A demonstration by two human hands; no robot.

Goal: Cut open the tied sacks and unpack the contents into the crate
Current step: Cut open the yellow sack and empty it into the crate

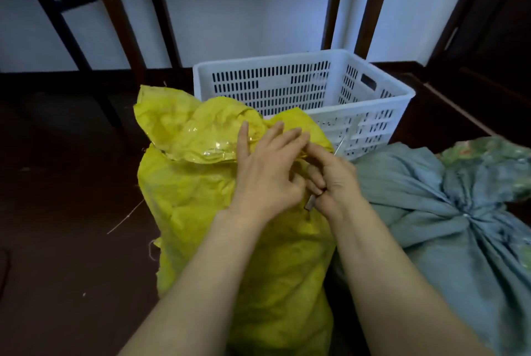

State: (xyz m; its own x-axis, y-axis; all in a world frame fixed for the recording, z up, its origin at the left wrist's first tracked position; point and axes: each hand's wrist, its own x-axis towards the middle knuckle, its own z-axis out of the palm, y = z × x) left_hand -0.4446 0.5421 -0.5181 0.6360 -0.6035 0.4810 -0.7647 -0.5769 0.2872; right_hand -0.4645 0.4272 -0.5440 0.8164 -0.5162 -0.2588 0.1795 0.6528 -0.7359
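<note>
A tall yellow woven sack (pixel 201 212) stands in front of me, its crumpled mouth lined with clear plastic. My left hand (pixel 267 169) rests on the sack's neck with fingers spread and mostly straight. My right hand (pixel 333 180) grips a small cutter (pixel 311 205); its grey handle end shows below the fist and a thin blade pokes out above toward the crate. Both hands meet at the neck, hiding the tie. Just behind the sack a white slotted plastic crate (pixel 304 88) sits on the floor. A blue-green cloth bundle (pixel 448 212), knotted at its middle, lies at the right.
The floor (pixel 66 183) is dark wood with a few loose threads on it. Dark wooden furniture legs (pixel 120 16) stand behind the crate and at the left. A pale wall closes the back.
</note>
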